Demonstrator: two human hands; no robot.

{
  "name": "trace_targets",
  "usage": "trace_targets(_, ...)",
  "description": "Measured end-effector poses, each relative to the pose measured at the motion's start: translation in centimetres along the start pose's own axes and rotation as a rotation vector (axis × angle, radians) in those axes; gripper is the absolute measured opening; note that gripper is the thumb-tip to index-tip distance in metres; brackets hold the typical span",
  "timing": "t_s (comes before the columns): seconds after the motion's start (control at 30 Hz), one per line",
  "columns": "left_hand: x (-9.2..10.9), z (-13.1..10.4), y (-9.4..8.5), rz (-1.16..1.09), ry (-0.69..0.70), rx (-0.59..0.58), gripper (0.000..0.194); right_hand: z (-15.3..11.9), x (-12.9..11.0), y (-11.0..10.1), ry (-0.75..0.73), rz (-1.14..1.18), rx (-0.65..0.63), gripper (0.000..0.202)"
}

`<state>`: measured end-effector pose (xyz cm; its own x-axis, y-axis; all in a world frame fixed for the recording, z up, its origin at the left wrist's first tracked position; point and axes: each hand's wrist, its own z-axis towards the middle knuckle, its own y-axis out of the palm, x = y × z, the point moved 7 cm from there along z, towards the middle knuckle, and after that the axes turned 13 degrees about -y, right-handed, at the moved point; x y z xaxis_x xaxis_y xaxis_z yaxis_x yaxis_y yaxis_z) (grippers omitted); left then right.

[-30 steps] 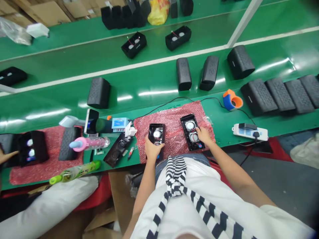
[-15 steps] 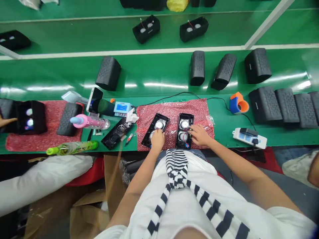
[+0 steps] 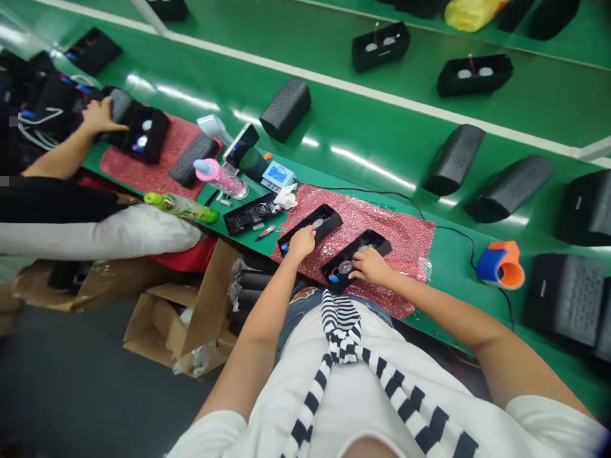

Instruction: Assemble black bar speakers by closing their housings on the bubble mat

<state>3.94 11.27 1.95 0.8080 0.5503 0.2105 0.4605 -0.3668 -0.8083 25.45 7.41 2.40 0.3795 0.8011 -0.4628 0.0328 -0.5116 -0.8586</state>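
Note:
Two open black speaker housings with round drivers lie side by side on red bubble wrap point(image 3: 367, 216). My left hand point(image 3: 301, 243) is closed at the near side of the left speaker housing point(image 3: 329, 216), its fingertips down by the driver. My right hand point(image 3: 372, 266) bends its fingers over the right speaker housing point(image 3: 338, 267), with the thumb at its near side and the fingers partly over a driver. A blue connector shows at the near end of each housing. What the fingertips touch inside is partly hidden.
Left stand a blue-screened device point(image 3: 277, 175), an empty black housing point(image 3: 248, 213), a small red-and-white tube point(image 3: 265, 233), a pink bottle point(image 3: 222, 178) and a green-capped bottle point(image 3: 181, 207). An orange-blue holder point(image 3: 501, 264) stands right. Behind are finished speakers point(image 3: 456, 159). A co-worker's hand point(image 3: 100, 117) reaches in left.
The view has swung left and tilted. The right speaker housing has turned clockwise on the bubble wrap, now nearly parallel to the left one. Both hands stay at their housings.

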Motion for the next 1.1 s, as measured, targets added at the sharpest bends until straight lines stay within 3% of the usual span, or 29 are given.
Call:
trace_targets(0.1,-0.7,2.0,-1.3,-0.054,-0.026,-0.014,0.037,0.9,-1.3,0.0,0.109,0.026,-0.002,0.048)
trace_targets(0.23,-0.5,2.8,-1.3,-0.079,-0.049,-0.016,0.048,-0.1,-2.4,0.2,0.250,0.080,0.030,0.046)
trace_targets(0.43,-1.1,0.7,-0.4,-0.108,-0.015,-0.055,0.055,-5.2,-2.1,0.7,0.544,0.221,0.137,0.045)
trace_targets(0.67,-3.1,-2.3,2.7,-0.091,0.029,-0.230,0.051,-10.7,-2.4,4.2,0.898,0.393,0.198,0.044)
trace_targets(0.83,-3.9,-2.7,4.6,-0.054,0.025,-0.267,0.056,-11.0,-3.2,4.9,1.025,0.419,0.217,0.044)
trace_targets(0.97,-3.8,-2.8,4.9,-0.026,0.041,-0.258,0.063,-10.7,-3.6,4.9,1.086,0.420,0.225,0.048)
trace_targets(1.1,-3.5,-2.9,4.7,0.014,0.043,-0.233,0.053,-10.8,-3.7,5.0,1.144,0.410,0.220,0.049)
